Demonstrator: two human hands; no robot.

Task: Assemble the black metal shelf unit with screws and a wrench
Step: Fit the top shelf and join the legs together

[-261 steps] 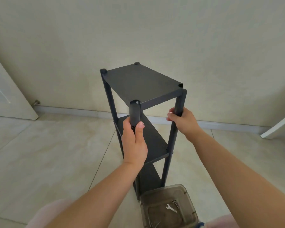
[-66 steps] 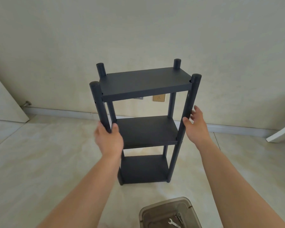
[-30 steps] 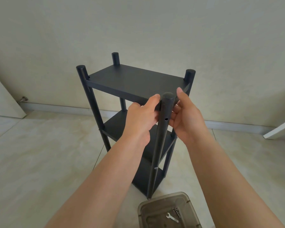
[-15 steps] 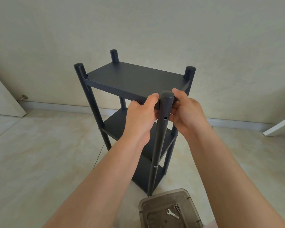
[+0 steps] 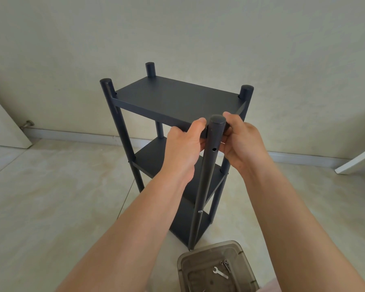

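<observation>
- Three tiers and four round posts make up the shelf (image 5: 177, 98), which stands upright on the tiled floor (image 5: 51, 207) in front of the wall (image 5: 177, 28), long axis vertical, one corner turned toward the person.
- Both hands sit at the near post (image 5: 209, 175), just under its cap: the left hand (image 5: 182, 148) curls over the top tier's front edge, the right hand (image 5: 243, 144) wraps the edge on the other side of the post.
- An open hole (image 5: 214, 149) shows in the post between the hands, so this joint likely lacks its screw.
- Judged from its look, the metal frame is stiff and fairly light, with smooth paint that could slip; gripping a post or a tier's edge near a joint gives the best control.
- With one corner unscrewed the top tier may shift or rack if pushed sideways.
- One clear box (image 5: 217, 268) lies on the floor just beside the near post's foot, holding the wrench (image 5: 219, 272) and a few screws (image 5: 227, 264).
</observation>
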